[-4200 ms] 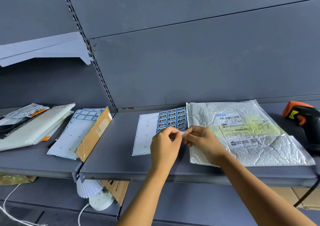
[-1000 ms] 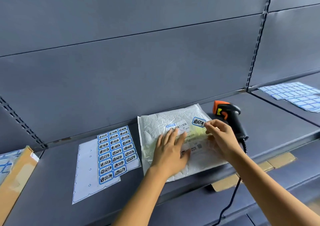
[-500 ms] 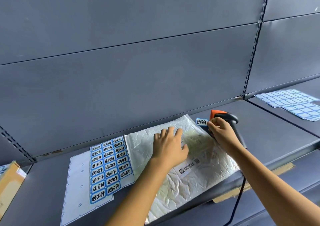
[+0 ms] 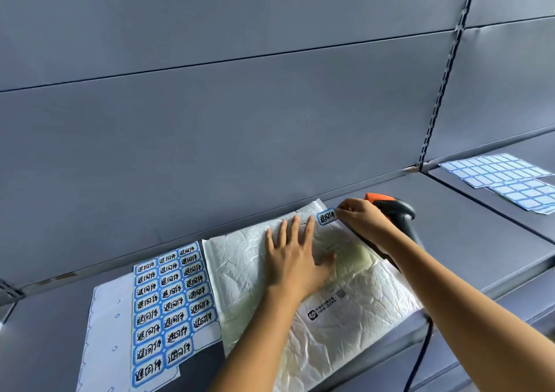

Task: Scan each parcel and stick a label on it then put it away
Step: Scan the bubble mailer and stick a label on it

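Note:
A white padded parcel (image 4: 345, 328) lies flat on the grey shelf (image 4: 468, 241), its near end hanging over the front edge. My left hand (image 4: 295, 256) presses flat on the parcel's middle with fingers spread. My right hand (image 4: 359, 215) pinches a small blue-bordered label (image 4: 326, 216) at the parcel's far right corner. To the parcel's left lies a label sheet (image 4: 171, 304) with several blue labels left on it. An orange and black barcode scanner (image 4: 393, 211) lies just behind my right hand, partly hidden by it.
The scanner's black cable (image 4: 420, 352) hangs over the shelf's front edge at the right. More blue label sheets (image 4: 507, 178) lie on the neighbouring shelf section at far right. A slotted upright (image 4: 447, 70) divides the grey back panels.
The parcel has slid toward me over the shelf edge. My right hand carried the label from the shipping slip to the parcel's far right corner. My left hand stays flat on the parcel.

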`<action>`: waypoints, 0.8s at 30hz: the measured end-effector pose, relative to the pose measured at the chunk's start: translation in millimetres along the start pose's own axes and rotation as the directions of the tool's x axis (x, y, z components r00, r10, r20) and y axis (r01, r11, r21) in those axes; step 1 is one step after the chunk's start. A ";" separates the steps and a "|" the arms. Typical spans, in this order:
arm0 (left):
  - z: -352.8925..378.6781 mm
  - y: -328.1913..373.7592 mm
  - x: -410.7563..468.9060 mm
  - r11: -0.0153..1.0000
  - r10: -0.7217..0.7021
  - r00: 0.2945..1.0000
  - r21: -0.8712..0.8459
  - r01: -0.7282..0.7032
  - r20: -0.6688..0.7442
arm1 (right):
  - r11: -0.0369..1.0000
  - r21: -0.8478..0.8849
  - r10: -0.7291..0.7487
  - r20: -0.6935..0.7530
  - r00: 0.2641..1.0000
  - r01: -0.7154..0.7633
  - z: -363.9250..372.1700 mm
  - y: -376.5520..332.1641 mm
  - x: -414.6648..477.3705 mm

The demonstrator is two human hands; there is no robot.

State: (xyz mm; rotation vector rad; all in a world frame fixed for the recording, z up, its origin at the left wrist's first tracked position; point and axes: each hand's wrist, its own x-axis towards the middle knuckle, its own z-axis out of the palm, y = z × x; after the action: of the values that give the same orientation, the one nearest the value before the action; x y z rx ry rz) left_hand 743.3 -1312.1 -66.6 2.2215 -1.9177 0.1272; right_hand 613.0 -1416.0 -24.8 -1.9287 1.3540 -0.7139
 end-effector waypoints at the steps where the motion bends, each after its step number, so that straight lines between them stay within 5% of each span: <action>1: 1.4 -0.7 0.5 1.000 0.000 1.000 0.002 0.000 -0.007 | 1.000 -0.020 0.012 0.019 1.000 -0.012 -0.1 -1.0 3.2; 12: -0.1 -0.9 1.4 1.000 -0.004 1.000 -0.009 0.004 0.016 | 0.998 0.007 0.060 0.067 0.996 -0.061 2.0 -2.2 7.3; 24: -14.4 6.6 9.3 0.996 -0.008 0.989 0.086 -0.005 0.146 | 0.999 -0.034 -0.003 -0.033 0.999 0.002 10.3 19.8 0.8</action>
State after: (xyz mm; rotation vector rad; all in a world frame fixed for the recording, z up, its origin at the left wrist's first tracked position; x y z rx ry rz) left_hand 739.2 -1319.0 -50.1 2.3481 -2.0214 0.0488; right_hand 609.4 -1419.3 -46.6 -1.9537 1.3923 -0.7308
